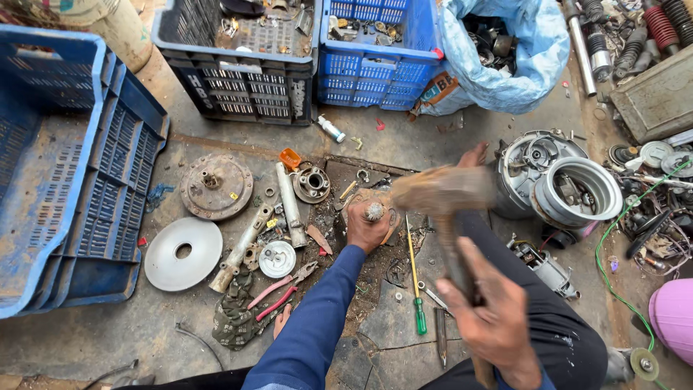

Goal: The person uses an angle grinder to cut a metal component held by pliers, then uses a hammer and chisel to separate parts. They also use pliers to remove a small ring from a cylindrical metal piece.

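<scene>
Metal shaft (374,211) upright in left hand (367,230), hammer (442,191) in right hand (493,315) just beside.

- The hammer (442,189) in the right hand (491,318) has a rusty, matt metal head, blurred, on a worn wooden handle.
- The left hand (368,230) grips a dull, grimy metal part (374,211) with a greyish rough tip.
- The round disc (183,253) is pale metal, smooth and matt; the flanged plate (216,185) beside it is rust-brown and rough.
- The screwdriver (415,289) has a glossy green plastic handle.
- The pliers (285,285) have red plastic-coated grips.
- The crates (65,173) are blue plastic, dusty.
- The floor (108,332) is rough, stained concrete.
</scene>
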